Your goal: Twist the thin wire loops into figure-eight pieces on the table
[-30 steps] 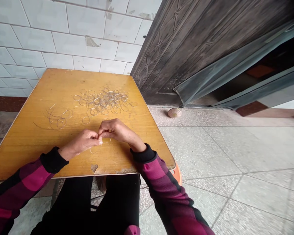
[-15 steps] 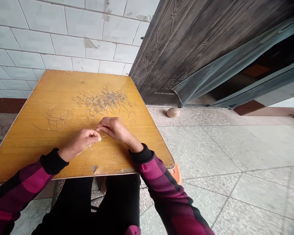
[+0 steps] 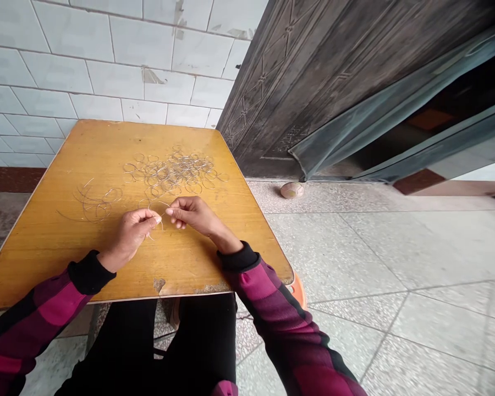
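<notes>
My left hand (image 3: pixel 131 231) is pinched shut on a thin wire ring (image 3: pixel 157 223) just above the yellow wooden table (image 3: pixel 45 242). My right hand (image 3: pixel 190 213) sits a little to the right, fingers curled in a pinch at the ring's other side; what its fingertips grip is too fine to make out. A heap of several loose wire rings (image 3: pixel 175 171) lies on the table beyond both hands. A smaller bunch of linked wire rings (image 3: pixel 95 204) lies to the left of my left hand.
A white tiled wall (image 3: pixel 107 60) stands behind the table and a dark metal door (image 3: pixel 334 82) to the right. The table's near edge is chipped (image 3: pixel 159 284). A small round stone-like object (image 3: pixel 292 190) lies on the tiled floor by the door. An orange stool edge (image 3: pixel 297 290) shows under the table corner.
Both hands have moved slightly away from me toward the ring heap, and their fingertips have parted a little; the wire ring now hangs from my left fingers.
</notes>
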The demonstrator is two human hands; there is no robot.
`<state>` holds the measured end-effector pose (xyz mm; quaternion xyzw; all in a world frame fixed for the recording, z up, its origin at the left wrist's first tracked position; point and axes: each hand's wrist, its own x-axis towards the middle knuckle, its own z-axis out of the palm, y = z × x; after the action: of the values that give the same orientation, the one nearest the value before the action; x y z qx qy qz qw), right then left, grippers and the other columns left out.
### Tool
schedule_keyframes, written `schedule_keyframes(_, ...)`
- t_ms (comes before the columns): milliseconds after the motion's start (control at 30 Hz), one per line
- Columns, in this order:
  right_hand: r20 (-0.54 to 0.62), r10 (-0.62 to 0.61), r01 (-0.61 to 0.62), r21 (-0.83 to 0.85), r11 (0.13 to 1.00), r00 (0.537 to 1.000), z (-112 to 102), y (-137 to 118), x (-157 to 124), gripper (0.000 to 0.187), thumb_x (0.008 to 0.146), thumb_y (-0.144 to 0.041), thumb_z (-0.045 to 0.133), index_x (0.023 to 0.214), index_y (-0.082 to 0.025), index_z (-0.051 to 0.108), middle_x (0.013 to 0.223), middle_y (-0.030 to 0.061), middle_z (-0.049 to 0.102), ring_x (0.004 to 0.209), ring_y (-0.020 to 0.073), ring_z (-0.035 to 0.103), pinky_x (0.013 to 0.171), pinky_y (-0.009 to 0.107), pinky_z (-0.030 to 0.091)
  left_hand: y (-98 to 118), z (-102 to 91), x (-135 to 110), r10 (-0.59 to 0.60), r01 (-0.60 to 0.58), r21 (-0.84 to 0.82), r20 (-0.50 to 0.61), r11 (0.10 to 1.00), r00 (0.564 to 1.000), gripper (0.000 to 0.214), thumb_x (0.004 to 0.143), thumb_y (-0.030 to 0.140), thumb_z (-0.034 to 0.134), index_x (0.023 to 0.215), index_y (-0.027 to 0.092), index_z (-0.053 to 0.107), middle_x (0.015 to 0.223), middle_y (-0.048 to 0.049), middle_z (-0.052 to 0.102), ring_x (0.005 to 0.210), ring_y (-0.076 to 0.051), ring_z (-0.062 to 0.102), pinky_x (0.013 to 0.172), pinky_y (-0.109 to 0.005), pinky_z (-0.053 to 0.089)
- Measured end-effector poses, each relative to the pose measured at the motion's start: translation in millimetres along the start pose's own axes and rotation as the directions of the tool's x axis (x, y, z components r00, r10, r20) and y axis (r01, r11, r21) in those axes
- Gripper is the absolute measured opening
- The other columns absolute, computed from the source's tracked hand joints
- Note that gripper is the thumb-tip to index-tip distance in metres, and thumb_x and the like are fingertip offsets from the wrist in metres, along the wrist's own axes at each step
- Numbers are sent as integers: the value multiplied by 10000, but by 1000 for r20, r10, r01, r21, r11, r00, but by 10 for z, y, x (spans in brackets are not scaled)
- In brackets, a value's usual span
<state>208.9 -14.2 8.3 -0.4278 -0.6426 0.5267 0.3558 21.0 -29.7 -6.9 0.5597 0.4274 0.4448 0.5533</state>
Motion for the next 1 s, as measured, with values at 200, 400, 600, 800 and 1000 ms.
schedule_keyframes(200,-60,35,-43,-137,990,998,290,-21,-5,334,916,-399,464,665,-179,474,532,-37,553,428,60,490,475,191,381,-23,5,5,45,-46,36,23,998,999,176,752,282,621,618,168,609,532,39,468,496,-88,378,480,-244,301)
schedule_keyframes(400,-103,-38,-13,-454,891,994,321,-124,-41,303,926,-247,412,627,-195,412,479,-63,459,476,72,413,552,210,340,-65,16,9,32,-33,20,16,999,999,199,750,286,624,596,168,582,532,42,438,495,-84,356,477,-243,282)
schedule_keyframes(600,-69,-47,22,-328,944,996,299,-73,-38,306,961,-313,379,684,-191,422,525,-57,488,461,69,456,527,206,366,-16,25,12,-22,22,-62,-13,998,1000,189,723,294,655,603,164,591,529,36,457,485,-81,369,474,-237,282)
schedule_keyframes(800,-28,-232,212,-313,926,972,325,75,-67,436,831,-539,609,999,-162,469,689,-18,587,548,101,546,522,220,425,123,-38,92,-94,39,-309,-163,950,982,175,602,247,732,601,157,582,531,41,483,475,-65,376,485,-220,304)
schedule_keyframes(1000,125,-543,495,-614,615,831,360,124,-94,232,937,-386,520,940,-166,590,807,32,598,676,113,560,632,227,442,132,-48,94,-144,87,-362,-133,928,981,203,595,232,743,577,153,557,520,46,468,478,-63,369,485,-220,298)
